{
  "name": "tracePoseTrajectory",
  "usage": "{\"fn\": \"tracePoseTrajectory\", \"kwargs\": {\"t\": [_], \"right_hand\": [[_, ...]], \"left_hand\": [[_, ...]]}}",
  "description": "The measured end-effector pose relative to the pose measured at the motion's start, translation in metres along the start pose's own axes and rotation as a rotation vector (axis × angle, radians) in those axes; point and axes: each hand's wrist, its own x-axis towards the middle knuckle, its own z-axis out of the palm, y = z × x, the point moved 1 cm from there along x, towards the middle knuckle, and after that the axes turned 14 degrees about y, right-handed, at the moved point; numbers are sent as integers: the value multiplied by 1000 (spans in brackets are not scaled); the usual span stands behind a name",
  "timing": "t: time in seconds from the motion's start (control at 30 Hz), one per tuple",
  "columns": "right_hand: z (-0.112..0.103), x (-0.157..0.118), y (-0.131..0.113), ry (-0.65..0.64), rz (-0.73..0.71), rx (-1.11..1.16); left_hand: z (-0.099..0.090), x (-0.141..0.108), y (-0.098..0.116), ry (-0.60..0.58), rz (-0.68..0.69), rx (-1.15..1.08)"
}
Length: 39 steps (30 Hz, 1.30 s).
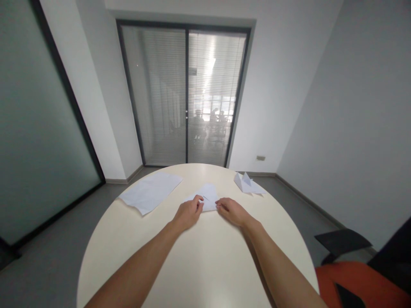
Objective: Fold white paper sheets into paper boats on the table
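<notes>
Head view: a small folded white paper (pixel 210 206) lies on a round cream table (pixel 202 265). The left hand (pixel 189 213) curls its fingers at the paper's left side; the right hand (pixel 233 210) has bent fingertips at its right edge. Whether either pinches it, one cannot tell. A large white sheet (pixel 152 192) lies left, pointed folded white paper (pixel 247 184) right.

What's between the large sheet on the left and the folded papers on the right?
In the head view, a smaller folded paper lies between them, with the left hand and the right hand at its two sides.
</notes>
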Motion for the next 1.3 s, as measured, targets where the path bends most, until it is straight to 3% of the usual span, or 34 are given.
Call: {"fn": "tracePoseTrajectory", "kwargs": {"t": [0.47,0.77,1.3], "right_hand": [[0,2,-7,12,0,-15],[2,1,-4,7,13,-13],[4,-1,-13,-24,-44,109]], "left_hand": [[6,1,-5,5,-39,-46],[10,-2,-11,96,91,-95],[12,1,-13,9,144,6]]}}
